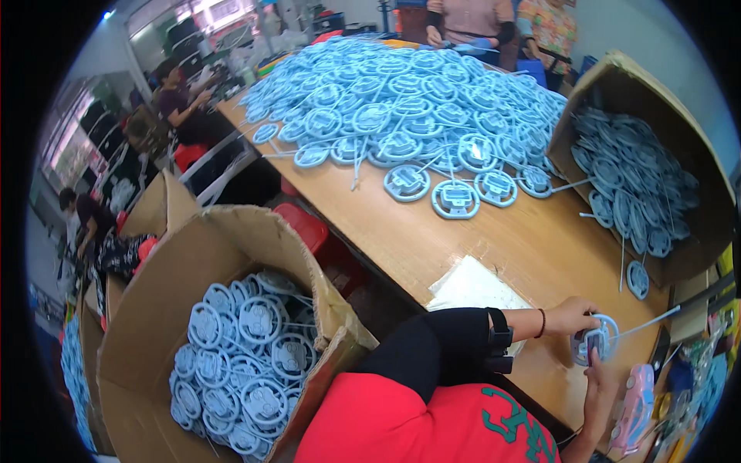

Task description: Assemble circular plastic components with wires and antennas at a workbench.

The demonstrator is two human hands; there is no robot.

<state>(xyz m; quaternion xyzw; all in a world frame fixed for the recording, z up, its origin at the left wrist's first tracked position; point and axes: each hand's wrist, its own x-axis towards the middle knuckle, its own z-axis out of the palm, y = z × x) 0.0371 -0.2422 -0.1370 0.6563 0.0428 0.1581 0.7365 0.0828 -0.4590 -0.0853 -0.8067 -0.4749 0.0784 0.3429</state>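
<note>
In the head view, taken as a clock face, the left hand is at four o'clock. Its fingers are closed around the upper left rim of a blue wheel-shaped part, above the table. The right hand is just below; its thumb is against the lower side of this part, but how its other fingers stand I cannot tell. A thin pale rod goes from the part toward three o'clock. A white sheet lies near the left wrist. A big pile of similar parts is at twelve o'clock. Filled cartons stand at eight o'clock and between two and three o'clock.
</note>
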